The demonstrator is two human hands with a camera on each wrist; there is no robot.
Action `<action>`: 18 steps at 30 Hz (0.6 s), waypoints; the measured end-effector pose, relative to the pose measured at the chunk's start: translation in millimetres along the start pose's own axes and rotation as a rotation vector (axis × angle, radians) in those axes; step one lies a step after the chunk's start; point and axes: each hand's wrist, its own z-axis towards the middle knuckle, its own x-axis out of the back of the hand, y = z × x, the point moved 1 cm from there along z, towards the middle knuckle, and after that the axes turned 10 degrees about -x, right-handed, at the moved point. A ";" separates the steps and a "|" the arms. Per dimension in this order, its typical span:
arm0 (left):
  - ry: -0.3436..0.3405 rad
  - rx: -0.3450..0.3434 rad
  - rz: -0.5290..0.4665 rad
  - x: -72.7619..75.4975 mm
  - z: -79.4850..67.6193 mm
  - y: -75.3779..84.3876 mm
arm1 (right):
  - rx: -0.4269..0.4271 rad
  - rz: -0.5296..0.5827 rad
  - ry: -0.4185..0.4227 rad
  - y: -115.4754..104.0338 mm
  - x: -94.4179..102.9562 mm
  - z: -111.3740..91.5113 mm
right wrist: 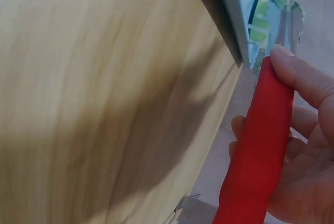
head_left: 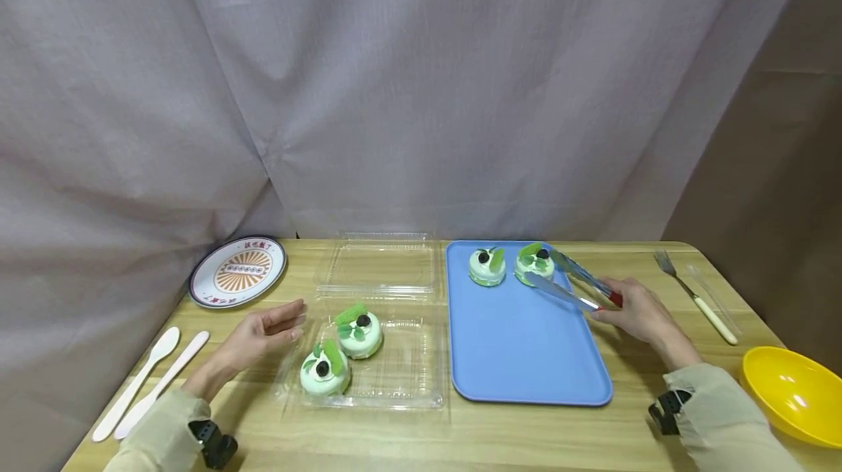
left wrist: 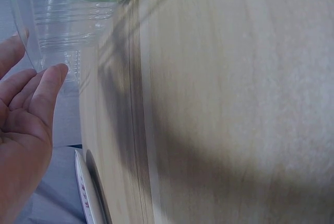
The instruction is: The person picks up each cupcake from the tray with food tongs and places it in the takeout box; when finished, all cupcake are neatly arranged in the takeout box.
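My right hand (head_left: 639, 315) grips a pair of tongs (right wrist: 259, 140) by the red handles. Their metal arms straddle a green cake (head_left: 534, 264) at the far right corner of the blue tray (head_left: 520, 340). A second cake (head_left: 487, 267) sits just left of it on the tray. The clear plastic box (head_left: 401, 377) lies with its lid (head_left: 381, 265) folded back, and two more green cakes (head_left: 359, 333) stand in its left half. At the box's left wall, my left hand (head_left: 263, 337) has its fingers extended and holds nothing.
A patterned plate (head_left: 237, 272) lies at the back left, with a white spoon (head_left: 141, 377) and a pale pink utensil (head_left: 164, 384) in front of it. On the right are a fork (head_left: 697, 298), a thin clear utensil (head_left: 713, 299) and a yellow bowl (head_left: 796, 395). A grey curtain (head_left: 421, 92) hangs behind the table.
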 end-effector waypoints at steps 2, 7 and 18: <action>0.001 0.000 -0.001 -0.1 0.0 -0.5 | 0.000 -0.003 -0.007 -0.3 -1.0 1.9; 0.002 -0.003 -0.007 -0.5 -0.1 -0.5 | -0.011 -0.009 -0.034 -1.2 -2.1 6.5; 0.012 -0.002 -0.004 -0.7 0.1 -1.3 | -0.025 -0.022 -0.028 -2.1 -3.9 7.9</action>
